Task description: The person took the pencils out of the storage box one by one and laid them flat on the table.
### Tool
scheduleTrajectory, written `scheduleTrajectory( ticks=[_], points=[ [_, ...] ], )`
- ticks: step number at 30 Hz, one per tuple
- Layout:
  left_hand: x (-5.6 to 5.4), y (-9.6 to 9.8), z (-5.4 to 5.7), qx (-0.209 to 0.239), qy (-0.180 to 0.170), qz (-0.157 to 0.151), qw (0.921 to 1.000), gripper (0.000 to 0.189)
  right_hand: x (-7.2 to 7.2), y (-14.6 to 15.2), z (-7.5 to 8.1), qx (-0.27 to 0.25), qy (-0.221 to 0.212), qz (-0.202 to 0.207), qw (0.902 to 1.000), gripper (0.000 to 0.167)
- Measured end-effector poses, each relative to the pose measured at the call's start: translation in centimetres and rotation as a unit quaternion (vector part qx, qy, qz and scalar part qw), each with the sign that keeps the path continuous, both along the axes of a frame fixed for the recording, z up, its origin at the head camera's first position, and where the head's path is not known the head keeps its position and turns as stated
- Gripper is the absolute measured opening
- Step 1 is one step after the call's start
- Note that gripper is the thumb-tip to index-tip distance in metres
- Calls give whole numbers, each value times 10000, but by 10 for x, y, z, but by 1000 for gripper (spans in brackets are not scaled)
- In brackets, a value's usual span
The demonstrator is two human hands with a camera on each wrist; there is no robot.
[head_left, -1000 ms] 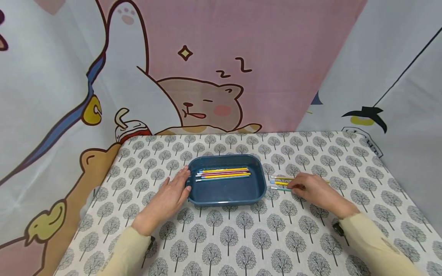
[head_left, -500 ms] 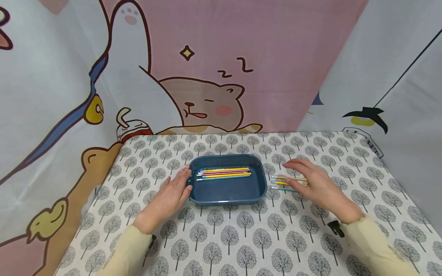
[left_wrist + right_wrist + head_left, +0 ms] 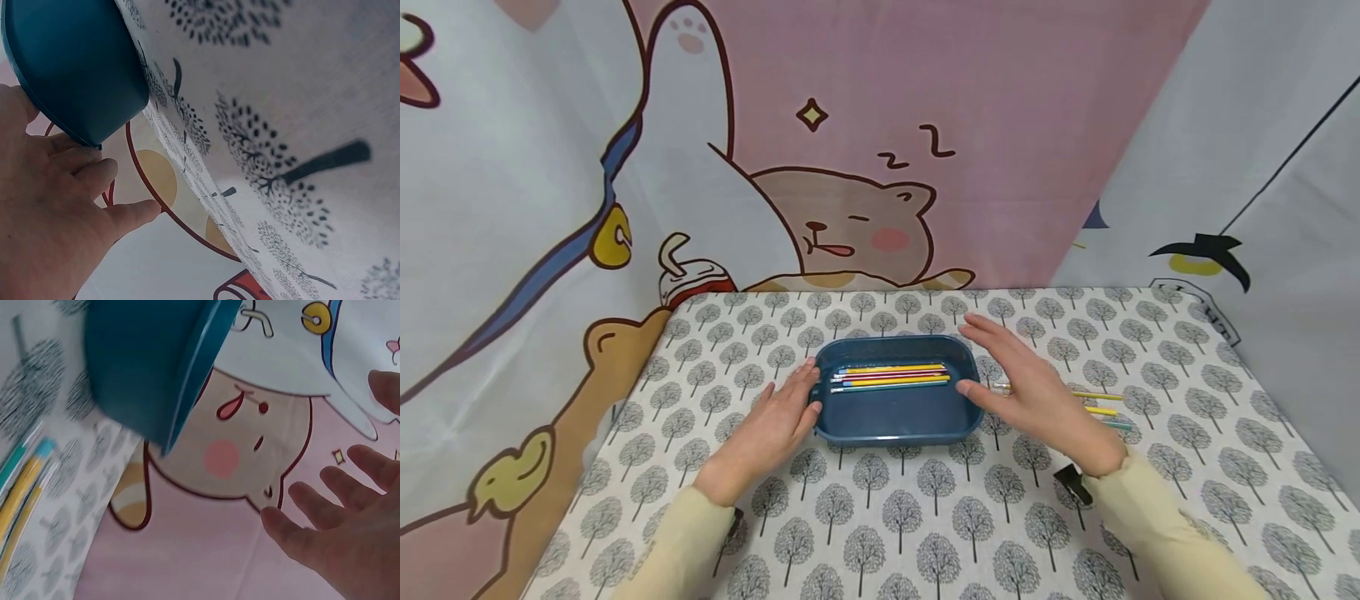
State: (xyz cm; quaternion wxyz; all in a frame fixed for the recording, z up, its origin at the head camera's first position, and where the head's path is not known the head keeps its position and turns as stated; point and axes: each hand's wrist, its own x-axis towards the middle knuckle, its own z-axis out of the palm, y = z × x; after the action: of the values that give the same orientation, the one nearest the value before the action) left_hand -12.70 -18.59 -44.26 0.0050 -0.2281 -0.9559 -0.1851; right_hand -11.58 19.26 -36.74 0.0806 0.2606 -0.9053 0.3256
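A dark blue plastic tray (image 3: pixel 895 421) stands mid-table with several pencils (image 3: pixel 893 382) lying side by side in it, yellow, red and teal. Against its left end rests my left hand (image 3: pixel 771 429), fingers extended; in the left wrist view this hand (image 3: pixel 53 212) has its fingertips at the tray's rim (image 3: pixel 37 103). My right hand (image 3: pixel 1033 396) is over the tray's right end, thumb and fingers spread, holding nothing. It partly hides three pencils (image 3: pixel 1101 411) on the table. The right wrist view shows that hand (image 3: pixel 350 531) raised apart from the tray (image 3: pixel 144 362), with those pencils (image 3: pixel 25 481) at left.
A white tablecloth (image 3: pixel 880 517) printed with grey trees covers the table. Behind it hangs a cartoon-printed curtain (image 3: pixel 1037 125), with more hanging cloth at both sides. A small black device (image 3: pixel 1073 485) sits by the right sleeve.
My right hand has let go of the pencils on the right, opened, and moved left to the tray's right end. The left hand stays at the tray's left end.
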Motion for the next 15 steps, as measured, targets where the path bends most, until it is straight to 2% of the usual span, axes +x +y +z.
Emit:
scheduleTrajectory(
  ticks=[11,15],
  points=[
    [0,1,0,-38,26,-11,10000,60,-25,-44,16,546,109,876,9946,73],
    [0,1,0,-53,33,-8,10000,59,-36,-58,25,625,-44,967,9933,71]
  ],
)
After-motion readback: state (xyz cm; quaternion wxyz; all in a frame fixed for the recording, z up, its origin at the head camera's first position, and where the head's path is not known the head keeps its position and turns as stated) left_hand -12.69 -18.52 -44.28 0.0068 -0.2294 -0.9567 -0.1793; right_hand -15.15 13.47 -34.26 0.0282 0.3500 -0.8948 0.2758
